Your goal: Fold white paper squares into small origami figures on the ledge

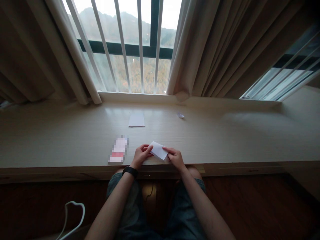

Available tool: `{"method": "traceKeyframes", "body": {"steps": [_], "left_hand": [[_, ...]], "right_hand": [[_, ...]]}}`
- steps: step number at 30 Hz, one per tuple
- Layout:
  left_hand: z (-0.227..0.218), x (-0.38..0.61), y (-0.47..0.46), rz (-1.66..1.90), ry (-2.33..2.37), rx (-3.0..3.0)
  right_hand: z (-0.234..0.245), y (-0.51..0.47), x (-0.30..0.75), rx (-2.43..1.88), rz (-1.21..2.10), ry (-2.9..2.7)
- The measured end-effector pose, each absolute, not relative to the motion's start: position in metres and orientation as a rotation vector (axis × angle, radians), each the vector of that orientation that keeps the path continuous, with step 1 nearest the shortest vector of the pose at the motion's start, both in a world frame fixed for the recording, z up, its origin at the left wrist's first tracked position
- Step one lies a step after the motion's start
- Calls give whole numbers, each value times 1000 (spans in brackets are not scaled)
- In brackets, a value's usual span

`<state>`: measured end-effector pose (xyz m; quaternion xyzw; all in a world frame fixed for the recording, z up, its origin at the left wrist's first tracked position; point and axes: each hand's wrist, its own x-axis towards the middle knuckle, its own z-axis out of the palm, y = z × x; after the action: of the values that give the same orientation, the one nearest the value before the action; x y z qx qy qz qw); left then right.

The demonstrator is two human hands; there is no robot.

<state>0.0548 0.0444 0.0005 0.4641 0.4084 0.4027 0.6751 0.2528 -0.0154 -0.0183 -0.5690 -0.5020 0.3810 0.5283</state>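
A small white folded sheet of paper is held just above the near edge of the pale wooden ledge. My left hand pinches its left corner, fingers closed on it; a black band sits on that wrist. My right hand grips the paper's right end, fingers also closed.
A second white sheet lies flat further back on the ledge. A blurred white and red packet lies left of my hands. A tiny crumpled scrap rests near the curtain. Barred window and curtains stand behind; a white cable loops on the floor.
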Motion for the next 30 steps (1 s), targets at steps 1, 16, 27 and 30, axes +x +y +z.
{"method": "traceKeyframes", "body": {"steps": [1,16,27,30], "left_hand": [[-1,55,45,911,930,1059],[-15,56,50,942,836,1236],[-11,55,45,961,929,1259],[-9,56,44,933,904,1260]], "right_hand": [[-17,-16,252,-1340,893,-1235],[-4,-4,251,-1360,1120,-1132],[-15,8,253,-1320,1225,-1125],[-17,7,253,-1317,1210,-1114]]}}
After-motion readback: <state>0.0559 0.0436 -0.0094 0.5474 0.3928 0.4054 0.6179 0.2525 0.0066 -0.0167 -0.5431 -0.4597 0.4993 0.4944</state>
